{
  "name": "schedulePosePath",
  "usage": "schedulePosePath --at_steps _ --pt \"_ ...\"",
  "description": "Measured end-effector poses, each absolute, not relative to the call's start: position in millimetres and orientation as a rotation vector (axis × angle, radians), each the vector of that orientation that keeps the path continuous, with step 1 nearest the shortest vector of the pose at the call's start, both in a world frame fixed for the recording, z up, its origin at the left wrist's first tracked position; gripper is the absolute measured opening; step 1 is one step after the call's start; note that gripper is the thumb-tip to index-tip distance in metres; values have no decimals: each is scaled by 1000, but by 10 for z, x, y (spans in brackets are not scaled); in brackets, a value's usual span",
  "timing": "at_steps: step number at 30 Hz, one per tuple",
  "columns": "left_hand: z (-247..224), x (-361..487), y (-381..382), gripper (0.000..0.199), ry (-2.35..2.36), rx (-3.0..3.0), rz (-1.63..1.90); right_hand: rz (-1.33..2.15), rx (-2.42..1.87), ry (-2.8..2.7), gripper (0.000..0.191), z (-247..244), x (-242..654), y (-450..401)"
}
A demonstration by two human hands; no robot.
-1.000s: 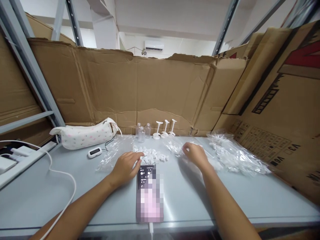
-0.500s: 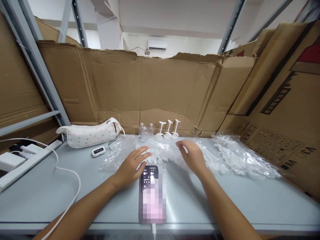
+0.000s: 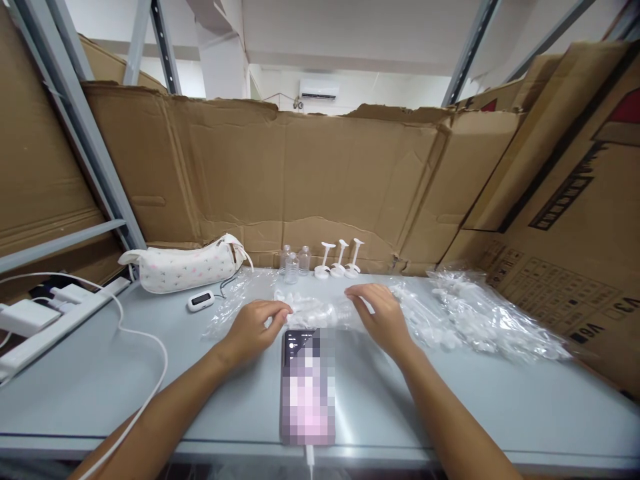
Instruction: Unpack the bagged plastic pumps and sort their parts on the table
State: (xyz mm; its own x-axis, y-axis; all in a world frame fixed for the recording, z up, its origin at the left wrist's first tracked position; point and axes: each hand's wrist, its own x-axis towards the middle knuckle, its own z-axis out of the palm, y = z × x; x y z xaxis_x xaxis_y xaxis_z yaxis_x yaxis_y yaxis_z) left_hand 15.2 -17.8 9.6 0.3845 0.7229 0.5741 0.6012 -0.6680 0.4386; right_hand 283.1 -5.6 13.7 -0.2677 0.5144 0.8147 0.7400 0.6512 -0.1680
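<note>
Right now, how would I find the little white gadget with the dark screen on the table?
Start at the white flowered pouch lying by the cardboard wall on the left side of the grey table. Just in front of its right end sits the small white oval device. Unlike the clear bags nearby, it is solid white with a dark window on top.

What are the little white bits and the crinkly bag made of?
The little white pieces look like hard plastic: smooth, matte, all one shape. The crinkly bag looks like thin clear plastic film: see-through, wrinkled, shiny. Both hands, left hand and right hand, rest by them.
</note>
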Motion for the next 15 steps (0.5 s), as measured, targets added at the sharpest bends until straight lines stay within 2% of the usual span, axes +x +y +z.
schedulePosePath --at_steps 4,11,15 --pt "134 162 -191 25 1134 2231 948 -421 -938 -1880 16 157 2802 -81" --pt "212 171 -225 46 643 1316 794 -527 -828 -1828 17 173 2752 -119" --pt "161 191 -191 55 538 1100 686 -608 -756 -1834 19 191 2711 -167"
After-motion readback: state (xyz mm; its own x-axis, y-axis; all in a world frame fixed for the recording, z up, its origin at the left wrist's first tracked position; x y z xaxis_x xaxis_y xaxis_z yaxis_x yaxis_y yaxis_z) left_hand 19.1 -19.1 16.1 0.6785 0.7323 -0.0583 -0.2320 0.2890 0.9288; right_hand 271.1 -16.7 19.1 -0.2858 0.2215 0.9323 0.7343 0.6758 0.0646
